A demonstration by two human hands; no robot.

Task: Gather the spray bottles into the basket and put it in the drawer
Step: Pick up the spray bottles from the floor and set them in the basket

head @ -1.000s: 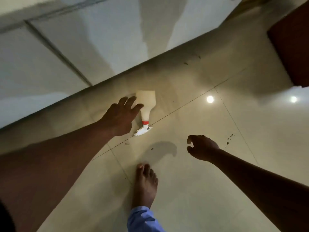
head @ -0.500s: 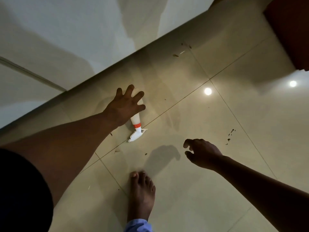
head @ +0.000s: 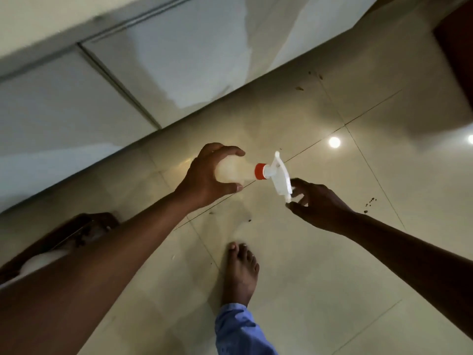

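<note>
A translucent white spray bottle (head: 231, 172) with a red collar and white trigger head hangs sideways above the tiled floor, head pointing right. My left hand (head: 204, 175) is wrapped around its body. My right hand (head: 317, 203) reaches in from the right, thumb and fingers pinching the lower tip of the trigger head. At the left edge sits a dark brown basket (head: 64, 234) with something white inside, mostly hidden behind my left forearm.
My bare foot (head: 240, 272) stands on the glossy beige floor (head: 332, 265) below the bottle. White cabinet fronts (head: 153, 60) run along the top left. A dark brown piece of furniture (head: 458, 47) fills the top right corner. Small dark specks dot the tiles.
My left hand closed on the bottle lying on the floor, lifted it and turned its head to the right. My right hand rose to the trigger head. The basket came into view.
</note>
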